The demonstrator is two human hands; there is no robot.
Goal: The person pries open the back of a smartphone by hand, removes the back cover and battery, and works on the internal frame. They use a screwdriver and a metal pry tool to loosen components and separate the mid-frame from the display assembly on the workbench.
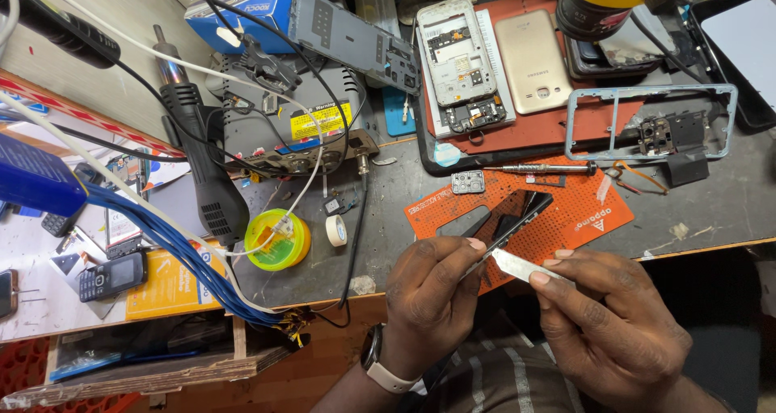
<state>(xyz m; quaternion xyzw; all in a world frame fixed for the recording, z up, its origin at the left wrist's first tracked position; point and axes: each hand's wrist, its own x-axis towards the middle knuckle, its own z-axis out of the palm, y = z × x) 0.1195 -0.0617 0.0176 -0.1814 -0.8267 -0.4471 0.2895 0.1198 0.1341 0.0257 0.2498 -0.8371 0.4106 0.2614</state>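
My left hand grips a thin black phone screen panel edge-on, tilted up toward the right above the bench edge. My right hand pinches a flat silver metal blade, its tip touching the lower edge of the panel. Both hands hover over the front part of an orange perforated work mat. A watch with a pale strap sits on my left wrist.
Behind the mat lie a screwdriver, a grey phone frame, an opened white phone and a gold back cover. A black hot-air gun, a yellow-green tin, a tape roll and blue wires crowd the left.
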